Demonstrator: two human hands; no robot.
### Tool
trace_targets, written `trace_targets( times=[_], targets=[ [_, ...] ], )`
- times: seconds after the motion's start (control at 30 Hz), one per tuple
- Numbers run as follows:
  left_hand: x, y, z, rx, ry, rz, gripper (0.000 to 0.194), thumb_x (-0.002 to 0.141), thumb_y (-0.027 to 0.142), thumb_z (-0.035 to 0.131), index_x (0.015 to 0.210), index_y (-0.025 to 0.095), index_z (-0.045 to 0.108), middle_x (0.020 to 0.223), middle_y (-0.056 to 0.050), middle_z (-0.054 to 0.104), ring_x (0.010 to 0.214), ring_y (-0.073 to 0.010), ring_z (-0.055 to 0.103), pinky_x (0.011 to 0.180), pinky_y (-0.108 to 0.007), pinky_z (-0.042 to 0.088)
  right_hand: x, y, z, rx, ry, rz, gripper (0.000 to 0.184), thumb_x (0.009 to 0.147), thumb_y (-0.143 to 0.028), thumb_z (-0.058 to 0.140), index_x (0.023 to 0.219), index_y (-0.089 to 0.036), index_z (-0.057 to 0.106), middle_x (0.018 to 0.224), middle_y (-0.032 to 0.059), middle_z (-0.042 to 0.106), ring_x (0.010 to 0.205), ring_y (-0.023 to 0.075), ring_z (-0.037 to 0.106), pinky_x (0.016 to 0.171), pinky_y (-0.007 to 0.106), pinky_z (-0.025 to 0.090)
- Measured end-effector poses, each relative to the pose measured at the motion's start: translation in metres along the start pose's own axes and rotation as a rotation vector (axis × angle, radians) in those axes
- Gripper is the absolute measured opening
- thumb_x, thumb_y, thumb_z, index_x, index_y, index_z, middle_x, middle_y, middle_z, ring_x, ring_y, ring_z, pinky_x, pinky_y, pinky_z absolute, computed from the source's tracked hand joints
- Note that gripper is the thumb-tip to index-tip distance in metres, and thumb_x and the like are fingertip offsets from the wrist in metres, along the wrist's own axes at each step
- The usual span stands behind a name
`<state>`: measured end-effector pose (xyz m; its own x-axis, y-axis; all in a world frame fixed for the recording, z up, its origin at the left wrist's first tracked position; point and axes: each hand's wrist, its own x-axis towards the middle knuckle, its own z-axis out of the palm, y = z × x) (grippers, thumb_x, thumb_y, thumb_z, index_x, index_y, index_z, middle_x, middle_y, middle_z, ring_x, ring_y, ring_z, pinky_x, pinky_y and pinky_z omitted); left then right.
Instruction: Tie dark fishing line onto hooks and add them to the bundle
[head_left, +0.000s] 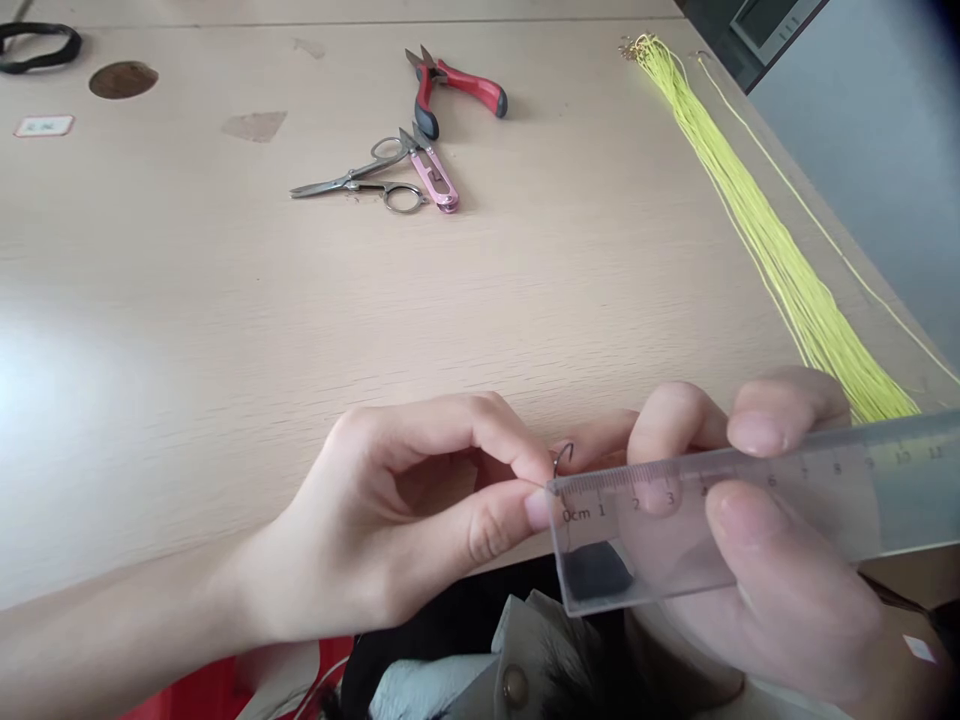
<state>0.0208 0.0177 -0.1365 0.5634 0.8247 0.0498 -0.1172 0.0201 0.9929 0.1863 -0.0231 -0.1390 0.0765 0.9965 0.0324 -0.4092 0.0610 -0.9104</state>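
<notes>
My left hand (420, 510) is closed in a pinch, with a small dark fish hook (564, 456) standing up at the tips of the thumb and forefinger. A clear plastic ruler (911, 500) is gripped in my right hand (787, 590), thumb on the near face and fingers behind and over its top edge. The ruler's zero end meets my left thumb tip, right beside the hook. Only the hook's bent part shows; the lower part is hidden by my fingers and the ruler.
On the wooden table (225, 330) lie red-handled pliers (442, 85), scissors (352, 182) and pink thread snips (435, 178). A bundle of yellow cords (742, 200) runs along the right edge, with one loose cord (817, 210) beside it. A black loop (41, 50) is far left.
</notes>
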Motion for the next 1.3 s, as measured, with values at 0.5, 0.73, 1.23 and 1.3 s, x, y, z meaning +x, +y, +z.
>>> trace_targets(
  times=[0.5, 0.73, 1.23, 1.3],
  targets=[
    [-0.001, 0.002, 0.000, -0.036, -0.042, 0.007, 0.007, 0.082, 0.008, 0.055, 0.079, 0.011, 0.059, 0.072, -0.002, 0.058, 0.065, -0.0099, 0.055, 0.056, -0.019, 0.048, -0.002, -0.001, -0.001, 0.093, -0.119, 0.033, 0.014, 0.087, -0.016, 0.051, 0.091, -0.028, 0.044, 0.075, -0.0010, 0.054, 0.086, 0.0219, 0.064, 0.072, 0.042, 0.057],
    [0.000, 0.005, 0.000, -0.022, -0.016, -0.087, 0.010, 0.079, 0.009, 0.054, 0.069, 0.012, 0.054, 0.063, -0.003, 0.057, 0.058, -0.0116, 0.054, 0.049, -0.022, 0.044, -0.004, -0.006, -0.005, 0.138, -0.041, 0.108, 0.013, 0.080, -0.010, 0.053, 0.077, -0.022, 0.049, 0.073, -0.0013, 0.047, 0.062, 0.0137, 0.062, 0.055, 0.027, 0.054],
    [-0.003, -0.001, -0.001, -0.265, -0.168, -0.281, 0.007, 0.086, 0.015, 0.054, 0.079, 0.015, 0.055, 0.075, -0.003, 0.058, 0.074, -0.0152, 0.057, 0.068, -0.030, 0.050, 0.002, 0.003, 0.002, -0.012, -0.285, 0.308, 0.015, 0.096, -0.025, 0.042, 0.094, -0.021, 0.056, 0.074, -0.0008, 0.054, 0.067, 0.0084, 0.053, 0.059, 0.019, 0.045],
    [-0.002, -0.001, -0.002, -0.236, -0.170, -0.294, 0.007, 0.085, 0.016, 0.055, 0.078, 0.014, 0.055, 0.074, -0.002, 0.058, 0.072, -0.0135, 0.056, 0.066, -0.027, 0.049, 0.004, 0.002, -0.001, -0.023, -0.335, 0.311, 0.015, 0.096, -0.023, 0.040, 0.092, -0.021, 0.054, 0.075, -0.0013, 0.052, 0.067, 0.0079, 0.054, 0.062, 0.020, 0.046]
  ],
)
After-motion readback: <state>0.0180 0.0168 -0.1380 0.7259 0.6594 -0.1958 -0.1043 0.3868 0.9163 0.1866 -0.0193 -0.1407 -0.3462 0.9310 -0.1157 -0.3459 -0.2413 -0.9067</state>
